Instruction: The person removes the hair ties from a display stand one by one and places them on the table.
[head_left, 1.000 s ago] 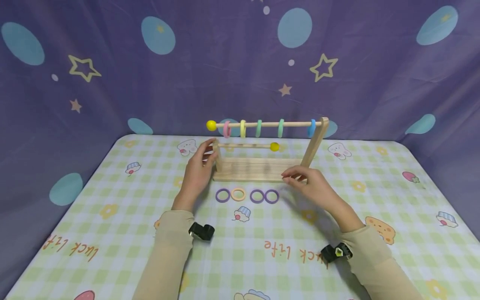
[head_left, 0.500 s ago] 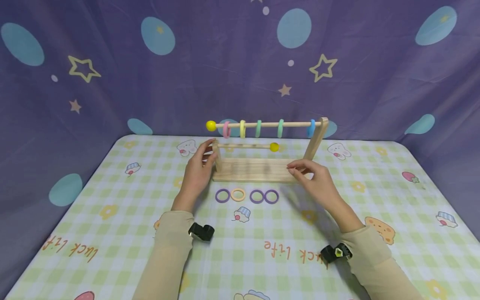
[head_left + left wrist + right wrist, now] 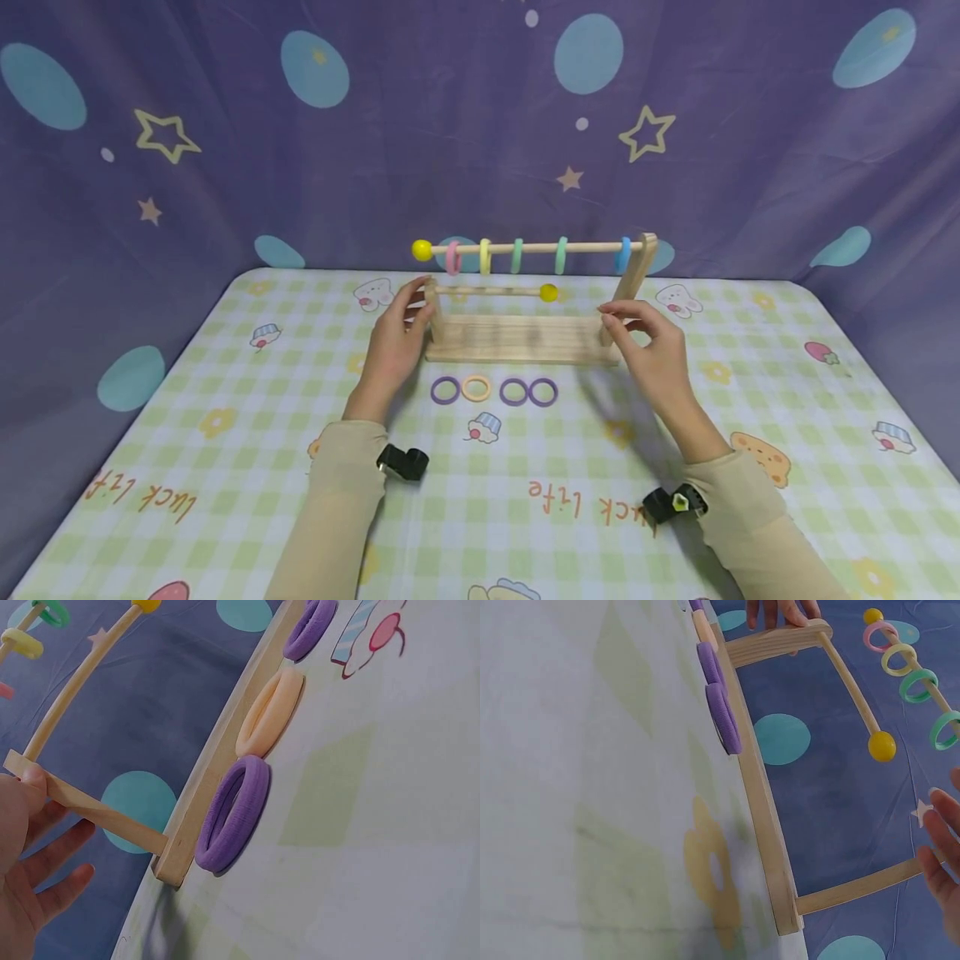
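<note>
A wooden ring rack (image 3: 522,340) stands on the table, with a short post on the left and a taller one on the right. My left hand (image 3: 397,340) grips the top of the short post, thumb on one side and fingers on the other. Near the tall post is my right hand (image 3: 651,348), thumb and forefinger close together; no thing shows between them, and contact with the post cannot be told. Pink (image 3: 453,258), yellow (image 3: 485,257), green (image 3: 517,257) and blue (image 3: 623,255) rings hang on the upper rod. The lower rod (image 3: 491,291) bears no ring.
Before the rack lie an orange ring (image 3: 476,389) and purple rings (image 3: 445,391), flat on the checked tablecloth (image 3: 480,508). Yellow balls cap both rods, such as the upper ball (image 3: 422,250). A purple curtain (image 3: 465,150) hangs behind.
My right hand has risen and moved rightward, from the base's front edge up to the tall post. The left hand keeps its grip; rack and rings have not moved.
</note>
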A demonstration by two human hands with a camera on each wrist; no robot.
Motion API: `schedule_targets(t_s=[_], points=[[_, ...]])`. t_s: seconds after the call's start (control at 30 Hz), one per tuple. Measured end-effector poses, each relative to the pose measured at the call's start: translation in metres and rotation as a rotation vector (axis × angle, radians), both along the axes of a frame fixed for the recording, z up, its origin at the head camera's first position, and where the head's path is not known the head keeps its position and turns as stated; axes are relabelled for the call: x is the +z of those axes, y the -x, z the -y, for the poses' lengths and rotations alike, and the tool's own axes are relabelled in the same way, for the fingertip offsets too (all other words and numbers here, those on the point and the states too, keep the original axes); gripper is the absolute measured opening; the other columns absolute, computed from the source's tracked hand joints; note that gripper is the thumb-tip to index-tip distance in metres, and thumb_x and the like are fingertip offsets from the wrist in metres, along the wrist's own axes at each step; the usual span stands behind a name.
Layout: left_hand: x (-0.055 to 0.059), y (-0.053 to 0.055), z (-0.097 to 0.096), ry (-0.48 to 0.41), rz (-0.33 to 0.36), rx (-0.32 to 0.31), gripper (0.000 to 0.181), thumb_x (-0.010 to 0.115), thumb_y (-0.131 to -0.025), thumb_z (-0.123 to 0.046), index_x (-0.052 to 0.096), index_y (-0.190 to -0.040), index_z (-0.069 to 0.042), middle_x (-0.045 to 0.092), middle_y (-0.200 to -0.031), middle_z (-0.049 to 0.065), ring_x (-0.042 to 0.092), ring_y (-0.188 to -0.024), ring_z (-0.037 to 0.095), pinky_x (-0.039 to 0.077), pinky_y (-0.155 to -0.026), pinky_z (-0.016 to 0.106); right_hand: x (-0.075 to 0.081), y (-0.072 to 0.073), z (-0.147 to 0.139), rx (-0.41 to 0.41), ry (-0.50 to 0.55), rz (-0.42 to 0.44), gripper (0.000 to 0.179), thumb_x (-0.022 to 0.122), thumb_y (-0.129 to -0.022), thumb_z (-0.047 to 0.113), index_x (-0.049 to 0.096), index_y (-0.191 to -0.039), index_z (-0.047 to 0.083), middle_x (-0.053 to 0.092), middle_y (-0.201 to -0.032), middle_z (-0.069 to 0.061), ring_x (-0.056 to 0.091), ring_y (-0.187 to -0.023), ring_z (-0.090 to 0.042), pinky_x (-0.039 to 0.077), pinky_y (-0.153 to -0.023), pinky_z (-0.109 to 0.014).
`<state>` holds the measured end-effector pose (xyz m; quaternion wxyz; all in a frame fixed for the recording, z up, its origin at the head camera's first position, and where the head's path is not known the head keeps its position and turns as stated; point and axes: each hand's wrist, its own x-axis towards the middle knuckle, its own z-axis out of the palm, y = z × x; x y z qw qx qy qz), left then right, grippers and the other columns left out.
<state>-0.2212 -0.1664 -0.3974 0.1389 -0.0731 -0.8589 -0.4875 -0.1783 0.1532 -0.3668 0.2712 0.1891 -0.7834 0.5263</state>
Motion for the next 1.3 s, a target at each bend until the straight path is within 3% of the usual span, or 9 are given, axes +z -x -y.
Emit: schedule_targets(t_s=[0.3,0.53,0.73,1.1,1.3], points=[[0.001,0.0,0.0,0.005,0.011,0.004,0.045,0.052,-0.104,-0.02,0.043,-0.149,-0.016,0.056,-0.137,0.016,0.057,-0.119,0.031,0.047,-0.098,0.042,-0.019,0.019,-0.016,-0.04,0.118,-0.005,0.018,0.065,-0.09,-0.01,0.068,-0.108,-0.009,0.069,-0.103,-0.024,0.06,-0.091,-0.005,0.046,-0.079,-0.02],[0.002,-0.001,0.0,0.003,0.017,0.004,0.045,0.052,-0.104,-0.021,0.044,-0.148,-0.016,0.056,-0.137,0.016,0.057,-0.119,0.031,0.047,-0.098,0.042,-0.004,0.012,-0.017,-0.068,0.127,-0.005,0.018,0.064,-0.09,-0.012,0.065,-0.108,-0.014,0.067,-0.103,-0.028,0.06,-0.091,-0.005,0.047,-0.079,-0.02],[0.0,0.0,0.0,0.007,0.006,0.003,0.045,0.052,-0.104,-0.021,0.044,-0.148,-0.017,0.057,-0.137,0.015,0.058,-0.119,0.03,0.047,-0.098,0.042,-0.016,0.023,-0.03,-0.087,0.158,0.016,0.018,0.067,-0.092,-0.002,0.067,-0.109,-0.008,0.069,-0.105,-0.018,0.061,-0.093,-0.008,0.048,-0.08,-0.021],[0.001,0.0,0.001,0.009,0.018,0.009,0.046,0.052,-0.104,-0.021,0.043,-0.149,-0.018,0.056,-0.137,0.014,0.058,-0.119,0.029,0.047,-0.098,0.041,-0.02,0.029,-0.042,-0.145,0.205,0.075,0.021,0.069,-0.093,0.005,0.068,-0.11,-0.006,0.071,-0.104,-0.01,0.062,-0.09,-0.006,0.048,-0.077,-0.021],[0.0,0.0,0.001,0.006,0.015,0.011,0.045,0.052,-0.104,-0.021,0.043,-0.149,-0.017,0.056,-0.137,0.014,0.058,-0.118,0.029,0.047,-0.098,0.041,-0.016,0.027,-0.041,-0.161,0.197,0.129,0.024,0.068,-0.093,0.004,0.065,-0.112,-0.011,0.071,-0.104,-0.008,0.061,-0.09,-0.006,0.048,-0.078,-0.02]])
